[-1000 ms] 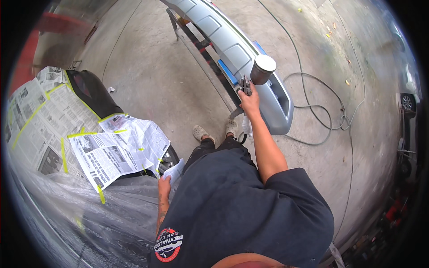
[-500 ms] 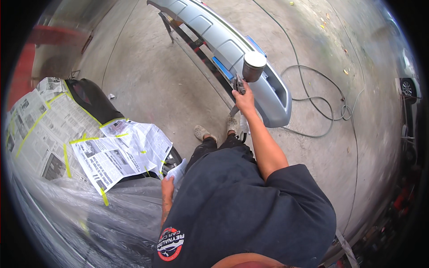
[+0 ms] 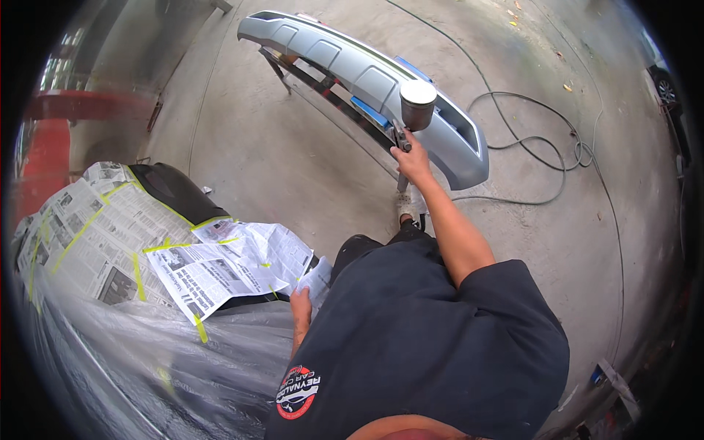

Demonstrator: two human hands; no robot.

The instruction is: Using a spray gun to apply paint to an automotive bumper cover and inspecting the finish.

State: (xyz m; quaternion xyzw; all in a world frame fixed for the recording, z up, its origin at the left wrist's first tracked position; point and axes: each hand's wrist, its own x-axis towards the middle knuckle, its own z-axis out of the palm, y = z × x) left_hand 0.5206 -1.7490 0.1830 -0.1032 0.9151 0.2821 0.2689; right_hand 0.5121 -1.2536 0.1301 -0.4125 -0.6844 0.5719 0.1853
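**Silver bumper (image 3: 345, 62) shows from end to end, your spray gun (image 3: 401, 139) at its near end**

Clear plastic sheeting (image 3: 183, 367) spreads between seven and eight o'clock. Above it, at nine, a car part lies under taped newspaper (image 3: 132, 246). The bumper slants from eleven o'clock to two, resting on a dark stand (image 3: 339, 100). Its far tip, cut off by the top edge a second ago, is now in view; the newspaper sits lower and farther right than before. The gun stays by the near end, so your work, as far as can be judged, remains there while your view takes in the whole length.

A dark hose (image 3: 564, 174) loops on the floor between two and three o'clock. At one o'clock, the gun's white-topped cup (image 3: 416, 114) stands nearly upright and hides part of the bumper. Whether the gun touches it, you cannot tell from here.

Your right hand (image 3: 413, 159), between one and two, wraps its fingers around the gun's handle; how far the trigger is pulled is unclear. Your left hand (image 3: 301, 302), at seven, appears narrowed in a pinch on a pale sheet (image 3: 317, 277), paper or cloth, just beside the newspaper.
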